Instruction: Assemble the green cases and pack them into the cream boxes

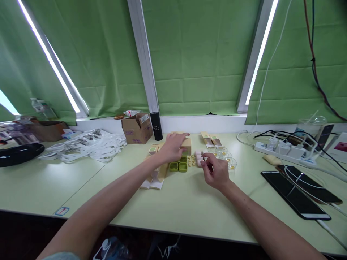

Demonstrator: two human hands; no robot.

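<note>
My left hand (173, 147) is stretched over a tan box (187, 144), fingers extended and partly covering it; I cannot tell whether it touches. Below that hand sit several small green square containers (178, 167). Beside them lie small yellowish square pieces (191, 161) in rows. My right hand (216, 169) is curled, thumb and index close together next to several pale pink rounded pieces (198, 155). Whatever is between those fingertips is too small to make out. Clear plastic cups (232, 164) with yellowish bits inside stand just behind and right of my right hand.
Folded card pieces (151, 183) lie left of the containers, and more cards (212, 140) behind. A cardboard box (137, 129) and black cylinder (156, 126) stand at the back. White straps (89, 144) are piled left. Phones (295, 195) and a power strip (284, 152) lie right.
</note>
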